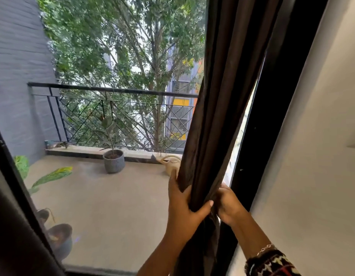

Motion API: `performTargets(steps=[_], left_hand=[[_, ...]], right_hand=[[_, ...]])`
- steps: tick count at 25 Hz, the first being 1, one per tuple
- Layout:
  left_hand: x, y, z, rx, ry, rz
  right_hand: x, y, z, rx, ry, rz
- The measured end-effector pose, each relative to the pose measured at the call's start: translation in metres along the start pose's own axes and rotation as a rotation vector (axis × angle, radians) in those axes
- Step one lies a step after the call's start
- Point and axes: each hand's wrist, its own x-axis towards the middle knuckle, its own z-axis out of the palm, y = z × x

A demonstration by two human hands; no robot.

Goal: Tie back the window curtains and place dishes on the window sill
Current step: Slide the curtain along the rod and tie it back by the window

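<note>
The gathered folds could have slipped loose from there. The dark curtain point(216, 96) was thick and bunched, and I saw no tie or hook to secure it, so letting go with either hand would probably have let it fan back over the glass. It hung at the window's right edge, against the black frame point(272, 96). The left hand point(182, 206) gripped the bundle from the glass side, thumb wrapped across the front. The right hand point(229, 204) clutched it from the wall side, its fingers point(222, 191) half buried in cloth, so I couldn't tell how firmly.
</note>
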Motion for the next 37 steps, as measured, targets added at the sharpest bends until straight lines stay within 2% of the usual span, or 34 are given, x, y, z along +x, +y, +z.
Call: performTargets(steps=[3, 7, 9, 12, 16, 20, 22, 26, 28, 31, 34, 37], left_hand=[[0.004, -0.003, -0.003, -0.008, -0.047, 0.03], [0.001, -0.014, 0.004, -0.031, 0.117, -0.053], [-0.001, -0.016, 0.006, -0.029, 0.142, -0.066], [0.001, -0.012, 0.004, 0.019, 0.109, -0.017], [0.009, -0.012, -0.005, 0.065, -0.005, 0.04], [0.011, -0.014, -0.007, 0.072, -0.059, 0.029], [0.011, -0.014, -0.007, 0.151, -0.058, 0.021], [0.012, -0.013, -0.008, 0.427, -0.094, 0.013], [0.013, -0.01, -0.011, 0.524, -0.111, 0.006], [0.016, -0.004, -0.015, 0.648, -0.14, 0.037], [0.021, 0.002, -0.017, 0.874, -0.249, 0.063], [0.025, 0.009, -0.017, 1.072, -0.318, 0.043]], right_hand=[[0.002, -0.001, 0.001, -0.04, -0.029, 0.053], [0.01, -0.002, 0.005, -0.018, -0.007, 0.001], [0.013, -0.003, 0.008, -0.017, 0.0, -0.058], [0.018, -0.002, 0.013, -0.088, -0.01, -0.076], [0.024, 0.0, 0.016, -0.139, -0.026, 0.099], [0.025, -0.001, 0.014, -0.288, -0.014, 0.136], [0.024, 0.0, 0.018, -0.327, -0.015, 0.092], [0.011, 0.007, 0.018, -0.445, 0.131, -0.209], [-0.005, 0.02, 0.008, -0.512, 0.238, -0.214], [-0.034, 0.037, -0.007, -0.608, 0.151, -0.165], [-0.048, 0.036, -0.012, -0.756, 0.051, -0.231], [-0.056, 0.032, -0.013, -0.88, 0.15, -0.257]])
